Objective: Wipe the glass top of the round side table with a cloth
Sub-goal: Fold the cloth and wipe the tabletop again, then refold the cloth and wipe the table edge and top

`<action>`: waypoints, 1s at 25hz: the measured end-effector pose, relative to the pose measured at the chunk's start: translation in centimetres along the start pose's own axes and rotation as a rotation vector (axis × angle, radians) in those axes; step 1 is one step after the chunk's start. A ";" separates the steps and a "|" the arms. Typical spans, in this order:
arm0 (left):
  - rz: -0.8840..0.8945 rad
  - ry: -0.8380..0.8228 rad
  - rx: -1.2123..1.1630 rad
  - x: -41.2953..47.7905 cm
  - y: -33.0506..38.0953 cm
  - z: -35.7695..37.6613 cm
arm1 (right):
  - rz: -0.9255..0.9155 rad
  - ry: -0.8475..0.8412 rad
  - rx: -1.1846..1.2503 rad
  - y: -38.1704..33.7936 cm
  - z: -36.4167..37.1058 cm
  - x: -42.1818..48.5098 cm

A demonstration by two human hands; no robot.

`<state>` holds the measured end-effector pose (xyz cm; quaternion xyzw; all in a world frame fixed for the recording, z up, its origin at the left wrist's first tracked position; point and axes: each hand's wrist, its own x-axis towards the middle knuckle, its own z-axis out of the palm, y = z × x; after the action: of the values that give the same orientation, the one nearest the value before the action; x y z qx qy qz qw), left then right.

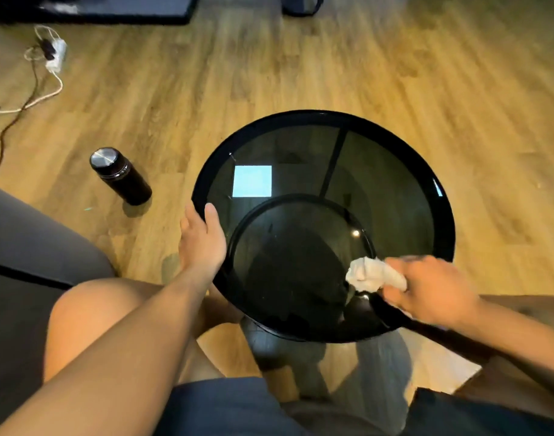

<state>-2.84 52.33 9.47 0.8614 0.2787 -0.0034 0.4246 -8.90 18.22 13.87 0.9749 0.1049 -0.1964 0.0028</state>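
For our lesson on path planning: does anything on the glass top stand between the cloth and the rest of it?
Nothing visible. The right hand holds the cloth on the glass top near its right edge. The left hand holds the left rim; the bottle stands on the floor.

Right hand (pixel 433 287) presses cloth (pixel 371 275) on glass top (pixel 379 184).

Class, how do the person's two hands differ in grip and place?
The left hand holds the table by its left rim; the right hand grips a white cloth on the glass, right side. The left hand looks sharp, the right hand blurred. Both are at the table.
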 end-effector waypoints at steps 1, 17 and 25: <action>-0.018 -0.001 -0.033 -0.8 -0.1 -0.1 | 0.124 0.042 0.007 2.9 -0.6 0.9; -0.201 0.070 -0.270 -9.6 3.7 -3.0 | 0.187 -0.191 1.272 -11.9 0.3 -0.5; -0.155 -0.748 -0.712 -16.9 4.5 -0.6 | 0.031 -0.493 2.051 -7.9 -3.3 -3.3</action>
<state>-15.13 42.54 17.27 0.5804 0.1547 -0.2474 0.7603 -12.23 25.46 18.47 0.4446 -0.1273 -0.3838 -0.7993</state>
